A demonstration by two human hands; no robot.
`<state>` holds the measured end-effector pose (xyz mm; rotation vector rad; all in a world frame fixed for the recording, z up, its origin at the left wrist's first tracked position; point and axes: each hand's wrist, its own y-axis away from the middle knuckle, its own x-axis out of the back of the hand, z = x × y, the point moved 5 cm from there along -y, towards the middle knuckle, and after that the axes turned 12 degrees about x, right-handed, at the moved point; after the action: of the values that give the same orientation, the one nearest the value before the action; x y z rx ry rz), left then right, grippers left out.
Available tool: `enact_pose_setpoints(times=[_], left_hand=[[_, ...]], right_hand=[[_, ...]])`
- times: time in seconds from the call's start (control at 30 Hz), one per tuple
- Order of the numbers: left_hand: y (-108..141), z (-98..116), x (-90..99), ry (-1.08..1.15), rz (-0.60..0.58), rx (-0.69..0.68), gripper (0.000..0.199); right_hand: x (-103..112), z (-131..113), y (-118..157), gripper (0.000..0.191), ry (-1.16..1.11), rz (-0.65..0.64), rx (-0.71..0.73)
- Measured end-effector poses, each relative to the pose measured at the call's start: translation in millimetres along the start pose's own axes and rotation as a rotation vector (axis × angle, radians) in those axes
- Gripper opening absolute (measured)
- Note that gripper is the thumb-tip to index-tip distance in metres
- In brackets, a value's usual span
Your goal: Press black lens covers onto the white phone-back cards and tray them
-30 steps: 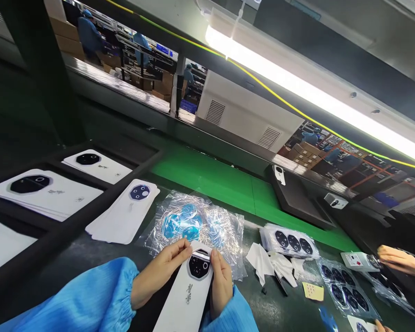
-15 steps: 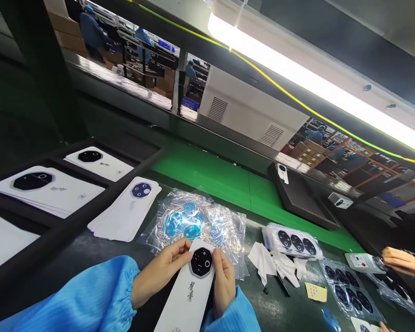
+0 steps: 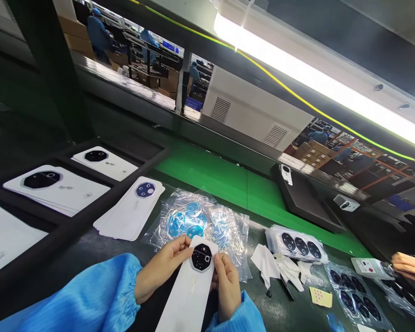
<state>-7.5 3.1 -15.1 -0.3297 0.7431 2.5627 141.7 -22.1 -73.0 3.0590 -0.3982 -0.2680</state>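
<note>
A long white panel [image 3: 188,299] with a black octagonal camera piece [image 3: 201,257] at its top is held low in the middle of the head view. My left hand [image 3: 164,267] pinches its upper left edge between thumb and fingers. On the upper right edge, my right hand [image 3: 226,281] grips it beside the camera piece. Just beyond lie clear plastic bags [image 3: 228,226] and blue film pieces [image 3: 186,221]. Left of these is a fanned stack of white panels [image 3: 129,210] with a dark blue octagon on top.
Black trays [image 3: 122,189] with white panels stand at the left. To the right are white cloths [image 3: 264,265], a stack of black discs in plastic [image 3: 297,244], a yellow note [image 3: 321,297] and a bottle [image 3: 371,268]. Another person's hand [image 3: 410,266] is at the far right.
The held panel's dark lettering now looks pale gold. The whole view has shifted slightly, and both hands keep their grip. The other person's hand and the bottle appear a little farther right.
</note>
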Motion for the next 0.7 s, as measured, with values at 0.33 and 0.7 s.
enact_pose_setpoints(times=[0.33, 0.7], left_hand=[[-3, -7, 3.3, 0.010, 0.033, -0.022, 0.046], [-7, -13, 7.3, -0.012, 0.048, -0.039, 0.042]], right_hand=[[-2, -2, 0, 0.058, -0.002, -0.055, 0.026], [-2, -4, 1, 0.056, 0.005, -0.050, 0.039]])
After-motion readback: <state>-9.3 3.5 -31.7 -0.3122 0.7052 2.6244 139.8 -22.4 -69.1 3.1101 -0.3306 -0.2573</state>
